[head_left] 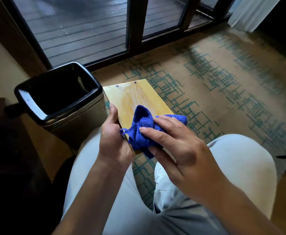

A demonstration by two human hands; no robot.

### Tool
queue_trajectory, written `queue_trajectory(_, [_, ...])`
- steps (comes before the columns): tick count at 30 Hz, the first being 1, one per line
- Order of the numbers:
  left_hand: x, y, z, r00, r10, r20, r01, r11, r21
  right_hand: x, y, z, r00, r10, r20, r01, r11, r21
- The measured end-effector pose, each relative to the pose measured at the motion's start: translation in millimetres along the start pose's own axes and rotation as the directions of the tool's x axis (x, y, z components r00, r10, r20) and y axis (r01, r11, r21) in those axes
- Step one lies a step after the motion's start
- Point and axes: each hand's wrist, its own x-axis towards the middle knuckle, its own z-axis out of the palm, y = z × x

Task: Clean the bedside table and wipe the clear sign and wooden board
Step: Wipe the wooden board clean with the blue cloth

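One wooden board [132, 99], held out over the knees above the carpet [215, 78]. Two small dark screw holes at its far edge, pale streaks across the far half of the face.

Left hand [113, 141]: grip closed on the board's near left edge, thumb on top along the side, fingers underneath and hidden.

Right hand [177, 143]: grip closed round one bunched blue cloth [142, 131], thumb and fingers curled over it, cloth resting on the near end of the board. One loop tag of the cloth sticks out towards the left hand.

One trash bin [60, 102], black rim, metal body, just left of the board, standing on the floor by the wall; inside too dark to tell the contents.

Two legs in light grey trousers [240, 160] below the hands.

Glass door panels with a dark frame [133, 22] beyond the carpet, wooden decking outside. One pale curtain [252, 12] top right.

Dark furniture at lower left, too dim to identify. Clear sign: not in view.
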Motion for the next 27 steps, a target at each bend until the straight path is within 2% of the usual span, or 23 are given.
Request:
queue_trajectory(6, [-1.4,-7.4,6.0,0.993,-0.008,0.115,0.013,0.999,-0.04,25.6,12.1,-3.3,0.997,0.081,0.005,-0.08,0.996,-0.049])
queue_trajectory(13, [1.5,-16.7,17.7,0.995,0.095,0.017,-0.095,0.996,-0.001,79.7,22.7,-5.4,0.976,0.206,0.07,-0.202,0.978,-0.056])
queue_trajectory(20, [8.1,-6.3,25.0,0.987,0.159,0.031,-0.158,0.987,-0.033,64.4,11.6,-5.1,0.982,0.181,0.054,-0.182,0.983,0.022])
queue_trajectory(22, [13.3,0.7,29.2,0.989,0.147,0.037,-0.146,0.989,-0.011,54.9,8.3,-8.4,0.986,0.166,0.008,-0.166,0.984,0.056])
queue_trajectory(27, [18.8,18.6,46.2,0.997,0.014,0.071,-0.018,0.998,0.056,43.9,2.3,-19.3,0.986,0.132,-0.1,-0.12,0.986,0.116])
